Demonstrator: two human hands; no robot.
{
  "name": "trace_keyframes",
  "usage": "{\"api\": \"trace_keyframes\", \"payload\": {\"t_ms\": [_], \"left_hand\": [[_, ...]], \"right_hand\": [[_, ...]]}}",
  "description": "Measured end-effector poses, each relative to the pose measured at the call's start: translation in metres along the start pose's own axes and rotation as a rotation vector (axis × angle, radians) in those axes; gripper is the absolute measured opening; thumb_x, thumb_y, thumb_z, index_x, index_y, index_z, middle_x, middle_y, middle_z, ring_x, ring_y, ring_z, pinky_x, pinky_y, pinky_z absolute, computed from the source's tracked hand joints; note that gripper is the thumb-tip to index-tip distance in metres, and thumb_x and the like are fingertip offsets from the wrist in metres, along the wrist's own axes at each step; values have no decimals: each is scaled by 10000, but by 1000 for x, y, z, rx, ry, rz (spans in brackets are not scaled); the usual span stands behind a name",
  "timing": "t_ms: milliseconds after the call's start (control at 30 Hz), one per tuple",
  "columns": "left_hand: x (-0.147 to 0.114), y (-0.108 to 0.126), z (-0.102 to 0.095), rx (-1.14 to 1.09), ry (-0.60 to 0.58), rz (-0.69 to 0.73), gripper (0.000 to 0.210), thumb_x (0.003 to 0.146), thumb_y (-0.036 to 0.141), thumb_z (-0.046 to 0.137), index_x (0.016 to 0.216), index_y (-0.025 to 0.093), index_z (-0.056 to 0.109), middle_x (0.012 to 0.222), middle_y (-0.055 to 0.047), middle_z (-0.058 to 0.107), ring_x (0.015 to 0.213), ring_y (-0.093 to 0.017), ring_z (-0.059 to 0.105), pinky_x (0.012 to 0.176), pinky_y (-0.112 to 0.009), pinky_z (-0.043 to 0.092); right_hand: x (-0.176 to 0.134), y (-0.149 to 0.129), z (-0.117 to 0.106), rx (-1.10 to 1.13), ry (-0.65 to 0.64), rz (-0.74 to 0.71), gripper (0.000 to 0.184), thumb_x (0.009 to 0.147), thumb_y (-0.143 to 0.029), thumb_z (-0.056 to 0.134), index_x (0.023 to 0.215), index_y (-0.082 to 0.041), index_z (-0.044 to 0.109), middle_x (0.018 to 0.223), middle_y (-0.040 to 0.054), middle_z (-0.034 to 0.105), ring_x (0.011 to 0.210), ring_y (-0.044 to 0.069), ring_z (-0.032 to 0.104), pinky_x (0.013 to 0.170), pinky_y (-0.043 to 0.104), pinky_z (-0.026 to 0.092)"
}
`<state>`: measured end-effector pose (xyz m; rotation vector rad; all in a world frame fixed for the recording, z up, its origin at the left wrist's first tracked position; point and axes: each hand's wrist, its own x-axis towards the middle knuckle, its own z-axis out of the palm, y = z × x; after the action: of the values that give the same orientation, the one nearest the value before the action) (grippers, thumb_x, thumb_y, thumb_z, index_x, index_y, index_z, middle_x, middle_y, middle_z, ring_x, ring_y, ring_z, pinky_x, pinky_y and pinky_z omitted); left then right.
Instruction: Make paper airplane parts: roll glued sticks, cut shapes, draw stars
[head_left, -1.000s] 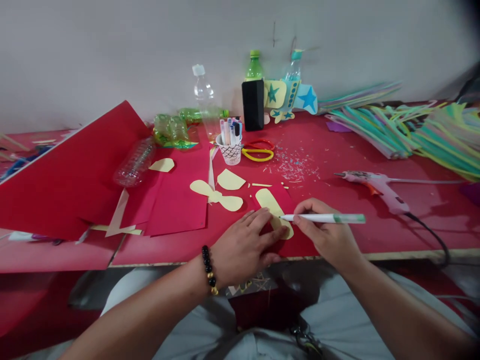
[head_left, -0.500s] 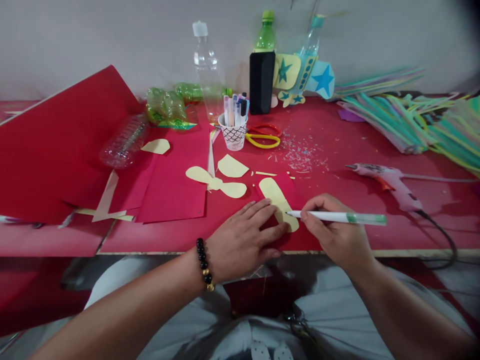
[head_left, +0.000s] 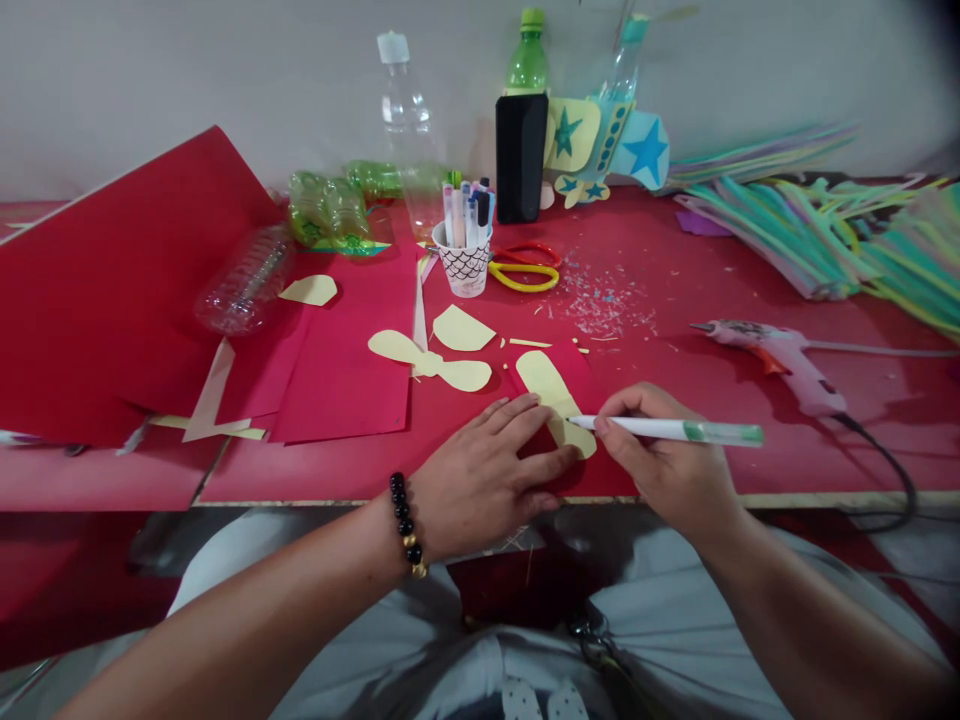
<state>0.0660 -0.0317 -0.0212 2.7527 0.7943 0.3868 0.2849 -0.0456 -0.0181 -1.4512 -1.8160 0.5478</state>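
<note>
My left hand (head_left: pixel 495 470) lies flat with fingers stretched, its fingertips pressing the left edge of a pale yellow rounded paper strip (head_left: pixel 545 378). Under that strip is a piece of red paper (head_left: pixel 574 375) at the table's front edge. From the right, my right hand (head_left: pixel 667 455) grips a white marker with a green end (head_left: pixel 667 429). The marker's tip touches the strip near its middle. Farther left lies a yellow propeller-shaped paper cutout (head_left: pixel 430 362), with a yellow paper scrap (head_left: pixel 463 328) just above it.
A patterned cup of markers (head_left: pixel 463 265) stands behind, beside scissors (head_left: pixel 529 275). A phone (head_left: pixel 521 158) leans upright before a green bottle (head_left: pixel 528 60). At right lie a glue gun (head_left: pixel 784 360) and pipe cleaners (head_left: pixel 780 240). Red sheets (head_left: pixel 345 360) and a clear bottle (head_left: pixel 247 285) are left.
The marker tip has shifted slightly left across the yellow strip, my right hand moving with it. My left hand stays in place on the paper. The whole view has shifted a little.
</note>
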Motion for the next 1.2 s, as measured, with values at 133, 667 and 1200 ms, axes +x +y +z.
{"api": "trace_keyframes", "payload": {"t_ms": [133, 667, 1200], "left_hand": [[1, 0, 0, -9, 9, 4, 419, 895, 370, 546, 1289, 234, 497, 1382, -120, 421, 1375, -273, 297, 1119, -476, 311], [1, 0, 2, 21, 17, 15, 397, 912, 370, 511, 1287, 242, 499, 1400, -139, 389, 1361, -282, 318, 1111, -483, 314], [2, 1, -2, 5, -24, -2, 395, 911, 353, 517, 1297, 270, 494, 1395, -117, 389, 1366, -282, 309, 1112, -500, 305]], "right_hand": [[0, 1, 1, 1, -6, 3, 115, 884, -294, 549, 806, -210, 554, 694, -2, 580, 615, 148, 545, 569, 272, 405], [-1, -2, -1, 40, -83, -41, 124, 850, -236, 565, 733, -199, 550, 614, -22, 534, 535, 117, 469, 502, 250, 368], [2, 2, 1, -26, 23, -39, 94, 873, -281, 564, 811, -211, 570, 715, -2, 603, 637, 147, 565, 594, 269, 414]]}}
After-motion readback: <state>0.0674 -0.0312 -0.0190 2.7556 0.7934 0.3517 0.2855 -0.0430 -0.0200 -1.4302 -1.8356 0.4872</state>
